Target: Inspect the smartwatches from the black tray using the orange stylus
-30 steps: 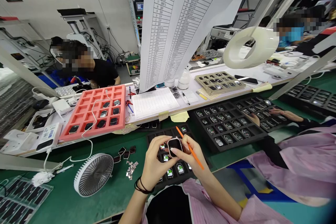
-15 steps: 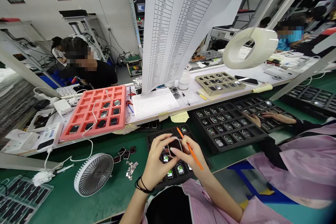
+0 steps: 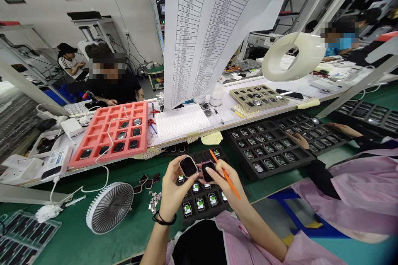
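Observation:
My left hand [image 3: 172, 192] grips a smartwatch case [image 3: 188, 167] with a pale rim and dark screen, fingers on top and thumb below. A second, darker smartwatch case [image 3: 209, 172] is pinched in my right hand [image 3: 228, 178], its thumb across the screen. That hand also keeps a thin orange stick [image 3: 226, 177], pen-like, slanting between its fingers. The two watches are side by side, close together. Below them lies a black foam tray [image 3: 194, 218] of watches, several with green and white lit screens; my hands hide part of it.
A round fan [image 3: 110, 207] stands left, near loose dark watch-shaped pieces [image 3: 149, 183] and small silvery pieces [image 3: 154, 201]. A pink tray [image 3: 99, 124] rests on the shelf. A hanging paper list [image 3: 199, 37] and tape roll [image 3: 292, 56] dangle ahead. A co-worker's hand [image 3: 297, 140] is over trays at right.
The single watch visible between my hands has become two, held apart. My left hand has moved left with the pale-rimmed one. At right, a co-worker's hand has shifted away over the trays.

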Action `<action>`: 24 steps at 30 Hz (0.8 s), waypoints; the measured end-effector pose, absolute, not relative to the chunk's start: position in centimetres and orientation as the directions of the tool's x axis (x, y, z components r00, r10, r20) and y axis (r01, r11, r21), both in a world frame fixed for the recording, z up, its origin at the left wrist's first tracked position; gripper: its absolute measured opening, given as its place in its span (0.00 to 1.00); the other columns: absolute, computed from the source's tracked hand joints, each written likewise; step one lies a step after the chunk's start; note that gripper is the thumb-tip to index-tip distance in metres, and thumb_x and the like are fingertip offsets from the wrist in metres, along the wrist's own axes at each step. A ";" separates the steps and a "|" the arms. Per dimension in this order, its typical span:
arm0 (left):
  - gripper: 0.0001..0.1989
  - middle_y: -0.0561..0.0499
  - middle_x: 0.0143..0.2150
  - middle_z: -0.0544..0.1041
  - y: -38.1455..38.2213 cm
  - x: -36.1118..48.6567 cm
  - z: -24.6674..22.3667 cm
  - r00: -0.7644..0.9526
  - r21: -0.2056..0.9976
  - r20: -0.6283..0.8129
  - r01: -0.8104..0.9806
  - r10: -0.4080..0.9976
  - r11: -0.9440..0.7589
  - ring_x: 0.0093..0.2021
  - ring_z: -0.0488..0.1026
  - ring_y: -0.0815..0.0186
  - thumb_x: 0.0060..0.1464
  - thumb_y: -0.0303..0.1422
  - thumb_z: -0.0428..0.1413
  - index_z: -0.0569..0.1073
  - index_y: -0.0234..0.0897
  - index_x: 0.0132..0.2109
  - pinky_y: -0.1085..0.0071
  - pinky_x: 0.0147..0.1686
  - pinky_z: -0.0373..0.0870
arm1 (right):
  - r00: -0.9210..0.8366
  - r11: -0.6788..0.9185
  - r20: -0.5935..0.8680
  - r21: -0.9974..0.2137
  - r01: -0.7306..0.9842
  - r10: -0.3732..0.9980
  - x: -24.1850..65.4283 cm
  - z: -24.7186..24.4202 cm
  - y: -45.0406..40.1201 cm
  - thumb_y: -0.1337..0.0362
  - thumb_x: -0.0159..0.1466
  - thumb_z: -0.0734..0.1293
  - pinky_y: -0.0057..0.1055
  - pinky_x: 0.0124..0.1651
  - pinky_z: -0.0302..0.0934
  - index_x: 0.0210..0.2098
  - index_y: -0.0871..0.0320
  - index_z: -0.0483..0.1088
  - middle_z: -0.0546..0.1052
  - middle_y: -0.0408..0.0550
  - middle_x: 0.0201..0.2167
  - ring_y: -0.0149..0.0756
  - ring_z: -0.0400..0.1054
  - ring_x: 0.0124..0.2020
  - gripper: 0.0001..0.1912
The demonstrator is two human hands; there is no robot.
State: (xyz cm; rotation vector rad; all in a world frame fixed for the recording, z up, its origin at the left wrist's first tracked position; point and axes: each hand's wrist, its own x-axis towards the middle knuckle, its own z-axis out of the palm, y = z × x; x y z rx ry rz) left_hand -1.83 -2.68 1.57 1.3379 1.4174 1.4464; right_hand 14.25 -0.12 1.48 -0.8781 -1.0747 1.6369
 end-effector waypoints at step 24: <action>0.14 0.47 0.41 0.76 4.7 -5.7 -12.7 -0.373 0.913 -0.080 0.344 0.925 0.218 0.38 0.76 0.65 0.62 0.35 0.47 0.68 0.35 0.52 0.68 0.36 0.77 | -0.338 0.167 0.060 -0.939 0.299 0.939 11.5 -14.2 8.3 0.50 0.60 0.64 0.25 0.22 0.48 0.19 0.54 0.52 0.53 0.32 0.13 0.26 0.47 0.16 0.23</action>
